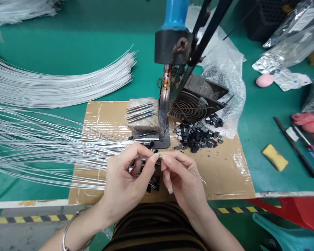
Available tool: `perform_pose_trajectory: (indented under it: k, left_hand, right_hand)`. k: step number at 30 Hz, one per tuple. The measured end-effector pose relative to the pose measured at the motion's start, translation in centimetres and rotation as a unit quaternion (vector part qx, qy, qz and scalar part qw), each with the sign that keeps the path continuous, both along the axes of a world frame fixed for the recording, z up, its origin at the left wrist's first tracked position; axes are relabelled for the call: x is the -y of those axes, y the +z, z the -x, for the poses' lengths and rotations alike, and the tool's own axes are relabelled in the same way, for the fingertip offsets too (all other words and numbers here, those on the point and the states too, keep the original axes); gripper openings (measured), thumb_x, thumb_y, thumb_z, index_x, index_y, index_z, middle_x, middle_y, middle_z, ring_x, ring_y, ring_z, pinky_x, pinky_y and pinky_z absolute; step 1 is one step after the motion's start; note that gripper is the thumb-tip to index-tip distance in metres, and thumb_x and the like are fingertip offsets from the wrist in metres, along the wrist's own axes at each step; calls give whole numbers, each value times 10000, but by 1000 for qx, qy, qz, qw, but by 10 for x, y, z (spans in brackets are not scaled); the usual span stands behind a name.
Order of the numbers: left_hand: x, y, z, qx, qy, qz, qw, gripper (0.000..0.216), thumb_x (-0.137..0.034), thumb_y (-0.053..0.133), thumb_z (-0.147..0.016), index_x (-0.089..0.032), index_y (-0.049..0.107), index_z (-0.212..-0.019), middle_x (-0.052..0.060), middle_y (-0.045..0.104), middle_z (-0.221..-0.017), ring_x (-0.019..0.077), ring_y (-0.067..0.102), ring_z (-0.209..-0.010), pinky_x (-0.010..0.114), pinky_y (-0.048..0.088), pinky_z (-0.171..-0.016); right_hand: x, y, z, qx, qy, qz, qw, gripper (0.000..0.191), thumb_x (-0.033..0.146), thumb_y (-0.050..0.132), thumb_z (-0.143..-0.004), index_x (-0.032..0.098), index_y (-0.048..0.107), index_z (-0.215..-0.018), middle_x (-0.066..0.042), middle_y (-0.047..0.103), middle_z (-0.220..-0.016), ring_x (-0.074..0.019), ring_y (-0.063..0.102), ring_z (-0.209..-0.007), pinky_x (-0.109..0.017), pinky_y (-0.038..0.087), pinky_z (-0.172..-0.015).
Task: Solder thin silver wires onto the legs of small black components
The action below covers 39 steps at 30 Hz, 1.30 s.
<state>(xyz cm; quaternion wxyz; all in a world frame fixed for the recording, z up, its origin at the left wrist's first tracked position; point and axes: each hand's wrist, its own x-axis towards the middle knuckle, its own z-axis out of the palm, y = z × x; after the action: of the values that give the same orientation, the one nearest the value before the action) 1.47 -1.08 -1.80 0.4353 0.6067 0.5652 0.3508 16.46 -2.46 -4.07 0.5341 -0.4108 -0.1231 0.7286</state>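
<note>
My left hand (132, 177) is closed, thumb and forefinger pinching a thin grey wire close to its end. Fingertip to fingertip with it, my right hand (181, 174) is also closed and keeps a slim pointed metal tool (199, 176) in its grip, the point sticking out to the right. Whatever lies between the two thumbs is too small and covered to make out. Below and behind the fingers lie wire ends with small black connectors (154, 184). Many loose grey wires (94, 144) run in from the left. A pile of small black plastic pieces (196, 136) lies beyond my right hand.
A hot-air gun with a blue handle (176, 15) hangs nozzle-down ahead of my hands. Nearby are a grey block (143, 122) bearing metal rods, a black fan (193, 104) and cardboard (219, 174). A thick wire bundle (68, 89) lies left; a yellow sponge (274, 157) lies right.
</note>
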Motion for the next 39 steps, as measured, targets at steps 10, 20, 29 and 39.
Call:
perform_pose_trajectory:
  k: [10,20,29,39]
  left_hand:
    - [-2,-2,-5,70,35,15,997,125,-235,693,-975,-211,682,-853,-26,661,-664,93,534,-549,207,357,-491]
    - [1,-5,-3,55,47,3,997,84,-243,709,-974,-220,692,-895,-33,640,-673,87,501,-540,214,361,-496]
    - [4,-5,-2,35,39,-9,999,69,-242,713,-970,-230,692,-905,-25,652,-707,100,543,-576,219,377,-506]
    - [3,-1,3,6,-4,-2,1000,107,-244,695,-981,-212,693,-879,-22,617,-673,101,471,-543,233,355,-482]
  right_hand:
    - [1,-1,-1,-9,6,-26,1000,123,335,807,-899,231,870,-917,20,703,-702,-52,587,-434,-135,491,-373]
    - [6,-6,-3,64,6,-65,996,71,311,828,-917,250,861,-927,29,749,-729,-51,646,-459,-139,549,-451]
    - [5,-5,-4,68,5,-63,996,70,315,838,-906,248,857,-907,30,742,-715,-55,642,-457,-145,542,-444]
    - [-4,0,-18,38,53,-27,997,90,267,862,-836,202,845,-776,32,702,-629,-58,600,-399,-136,520,-379]
